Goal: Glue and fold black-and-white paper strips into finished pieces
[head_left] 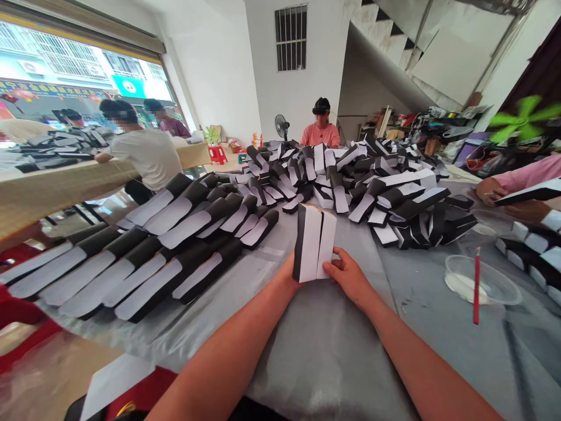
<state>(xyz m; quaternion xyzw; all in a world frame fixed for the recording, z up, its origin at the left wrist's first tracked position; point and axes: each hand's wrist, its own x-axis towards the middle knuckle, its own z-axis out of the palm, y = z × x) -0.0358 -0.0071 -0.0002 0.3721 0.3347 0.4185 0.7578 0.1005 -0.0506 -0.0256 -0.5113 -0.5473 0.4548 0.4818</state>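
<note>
1. Grey cloth [333, 339] covers the table; bkgd = white wall [223, 70] w/ barred window [291, 38], stairs [392, 47] upper R.
2. Box [309, 248], white w/ black side, is upright btwn the two hands, over the cloth nr centre. Dark gap runs top to bottom on its front.
3. R hand [349, 276]: pinching box's lower R edge, thumb on front face, fingers curled round the far side.
4. L hand [293, 270]: at box's lower L side, mostly hidden behind it; can't tell how its fingers close.
5. L of the hands: stack [158, 283] of b&w boxes, layered, white flaps toward the wearer.
6. Beyond box: big loose pile [338, 193] of same, lying at all angles.
7. R side: clear bowl [511, 290] w/ white stuff in it; red stick [477, 286] across its rim.
8. Far R: co-worker's hands [491, 190] hold a b&w piece [532, 190]; more boxes in rows [532, 263] below.
9. Across table: person in pink top [319, 135], fan [281, 126] alongside.
</note>
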